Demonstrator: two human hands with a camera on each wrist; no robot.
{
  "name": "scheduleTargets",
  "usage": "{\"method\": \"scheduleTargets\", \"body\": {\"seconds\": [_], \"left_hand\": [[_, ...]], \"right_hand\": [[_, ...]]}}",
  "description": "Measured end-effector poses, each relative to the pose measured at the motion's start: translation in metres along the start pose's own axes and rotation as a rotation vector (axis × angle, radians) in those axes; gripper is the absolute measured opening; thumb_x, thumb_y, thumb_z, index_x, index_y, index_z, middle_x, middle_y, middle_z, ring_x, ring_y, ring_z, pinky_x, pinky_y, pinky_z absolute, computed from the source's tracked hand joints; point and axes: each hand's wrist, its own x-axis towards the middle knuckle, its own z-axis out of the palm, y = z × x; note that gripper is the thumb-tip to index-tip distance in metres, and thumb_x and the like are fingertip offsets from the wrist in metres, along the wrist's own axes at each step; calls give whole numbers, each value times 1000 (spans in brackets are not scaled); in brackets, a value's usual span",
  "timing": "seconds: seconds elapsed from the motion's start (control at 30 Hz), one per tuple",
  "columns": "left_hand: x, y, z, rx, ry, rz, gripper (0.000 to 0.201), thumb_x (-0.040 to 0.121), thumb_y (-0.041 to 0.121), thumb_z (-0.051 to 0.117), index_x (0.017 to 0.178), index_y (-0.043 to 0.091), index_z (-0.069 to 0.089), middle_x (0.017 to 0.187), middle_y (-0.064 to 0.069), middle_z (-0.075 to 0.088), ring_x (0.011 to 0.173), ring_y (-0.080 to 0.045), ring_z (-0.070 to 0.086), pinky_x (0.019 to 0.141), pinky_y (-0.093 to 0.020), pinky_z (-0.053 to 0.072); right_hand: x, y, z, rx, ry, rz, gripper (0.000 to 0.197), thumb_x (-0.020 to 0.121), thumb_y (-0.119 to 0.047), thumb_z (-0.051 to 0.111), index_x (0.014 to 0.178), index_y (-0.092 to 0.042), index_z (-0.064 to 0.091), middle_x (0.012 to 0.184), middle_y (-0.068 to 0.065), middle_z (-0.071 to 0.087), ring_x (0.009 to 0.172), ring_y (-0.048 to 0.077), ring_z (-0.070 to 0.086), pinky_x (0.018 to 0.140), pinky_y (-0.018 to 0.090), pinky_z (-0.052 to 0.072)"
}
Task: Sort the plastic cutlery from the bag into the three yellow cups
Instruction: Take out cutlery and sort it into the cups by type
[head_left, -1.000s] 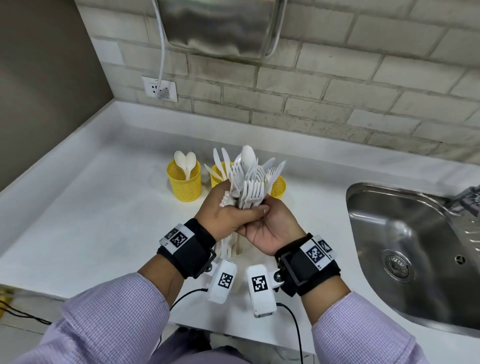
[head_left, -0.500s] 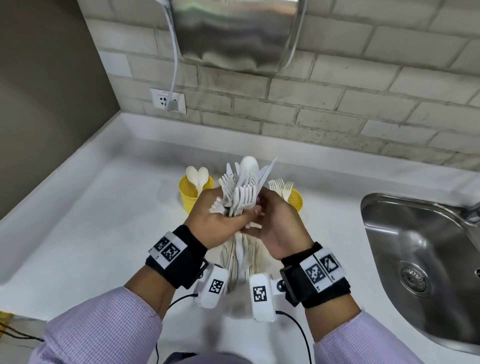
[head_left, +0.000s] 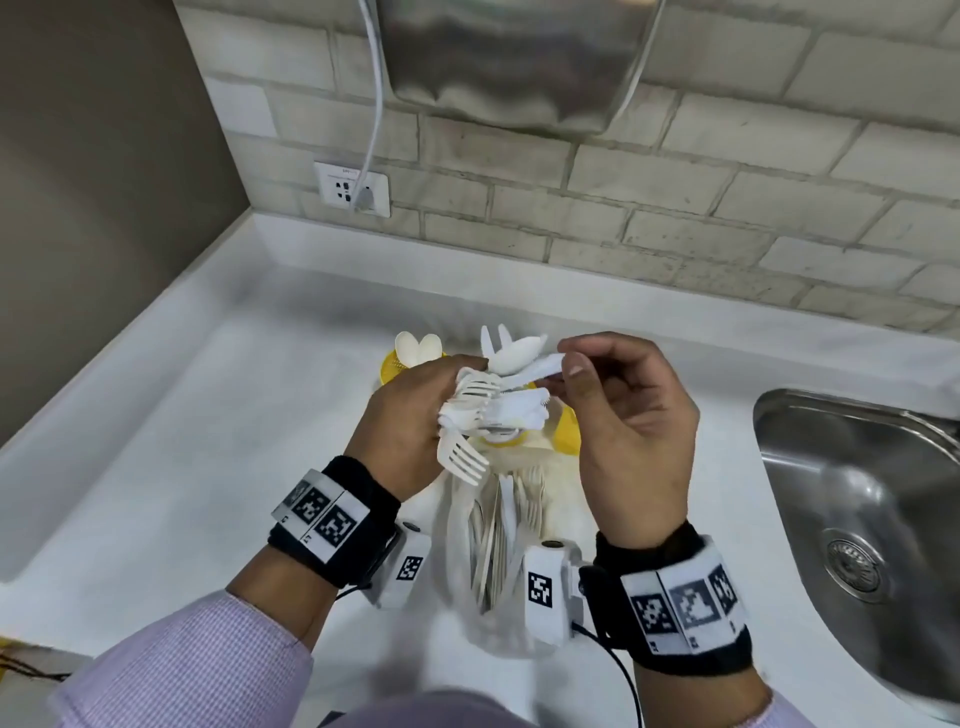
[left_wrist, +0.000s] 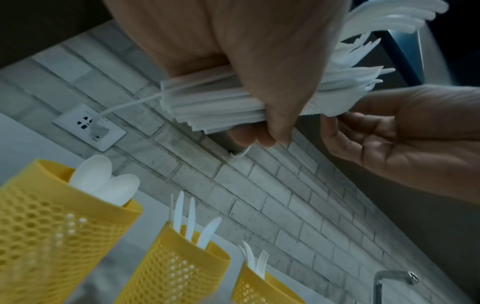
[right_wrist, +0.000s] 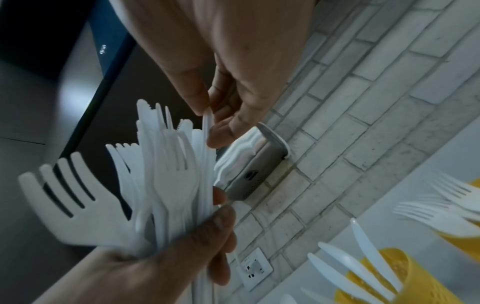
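Here the left hand (head_left: 410, 426) grips a cutlery bundle (head_left: 491, 405) above the bag (head_left: 498, 545), hiding the yellow cups (left_wrist: 182, 261); the right hand (head_left: 628, 431) pinches one piece, sink (head_left: 857, 519) beyond.

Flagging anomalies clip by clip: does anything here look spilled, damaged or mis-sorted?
Nothing stands out. The left hand grips a mixed bundle of cutlery, the right hand pinches one piece, and the three yellow cups hold spoons, knives and forks separately.
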Motion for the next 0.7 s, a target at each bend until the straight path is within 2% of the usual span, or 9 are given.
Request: {"method": "scheduleTargets", "body": {"seconds": [0.1, 0.17, 0.23, 0.3, 0.37, 0.47, 0.6, 0.63, 0.7], "left_hand": [[1, 3, -5, 148, -72, 71, 26, 106, 10, 42, 91, 10, 63, 64, 7, 73, 57, -7, 70, 56, -22, 58], [5, -1, -9, 219, -74, 180, 20, 104, 5, 51, 95, 16, 64, 72, 15, 74, 67, 0, 71, 65, -17, 57], [4, -6, -9, 324, -117, 212, 22, 92, 2, 70, 100, 22, 66, 84, 25, 73, 82, 7, 69, 77, -10, 50], [2, -13, -11, 417, -160, 236, 19, 87, 1, 76, 93, 16, 68, 80, 15, 75, 76, -2, 71, 74, -11, 50], [0, -15, -12, 424, -207, 256, 13, 90, -7, 70, 87, 5, 68, 73, 2, 73, 67, -9, 70, 66, -16, 53], [2, -17, -13, 454, -210, 287, 17, 94, -5, 67, 81, 6, 68, 72, -5, 72, 61, -13, 68, 66, -22, 56], [3, -17, -13, 442, -203, 308, 11, 93, 6, 70, 82, 5, 69, 71, -3, 72, 61, -19, 67, 70, -22, 55], [3, -16, -14, 440, -200, 318, 11, 93, 9, 70, 82, 5, 70, 70, -1, 72, 61, -20, 68, 70, -21, 55], [5, -16, -16, 445, -199, 352, 15, 91, 15, 71, 82, 3, 71, 69, 3, 72, 61, -21, 68, 72, -20, 54]], "right_hand": [[2, 6, 2, 1, 10, -22, 9, 95, 5, 64, 99, -2, 65, 101, 13, 75, 89, 37, 70, 82, 39, 59], [3, 6, 6, -13, 4, -43, 11, 96, 6, 63, 98, -4, 66, 101, 12, 76, 94, 38, 70, 84, 41, 59], [4, 5, 9, -28, -13, -52, 12, 95, 7, 63, 97, -4, 66, 100, 11, 77, 92, 31, 71, 82, 34, 57], [7, 4, 9, -47, -31, -53, 11, 95, 7, 63, 99, -4, 66, 99, 11, 77, 86, 29, 70, 79, 30, 56], [11, 4, 6, -52, -21, -43, 13, 96, 8, 62, 100, -4, 65, 99, 12, 77, 82, 30, 68, 77, 31, 55], [16, 6, 3, -57, -14, 2, 15, 96, 7, 62, 103, -6, 66, 102, 15, 76, 85, 31, 68, 79, 35, 58], [17, 8, 7, -83, -38, 63, 21, 92, 4, 68, 109, -9, 65, 108, 19, 70, 87, 35, 66, 79, 29, 57], [17, 8, 9, -85, -43, 72, 22, 91, 2, 69, 109, -10, 65, 104, 18, 69, 86, 36, 66, 77, 28, 56], [16, 8, 10, -89, -52, 91, 22, 91, 4, 70, 107, -10, 65, 93, 5, 69, 83, 33, 66, 75, 27, 56]]}}
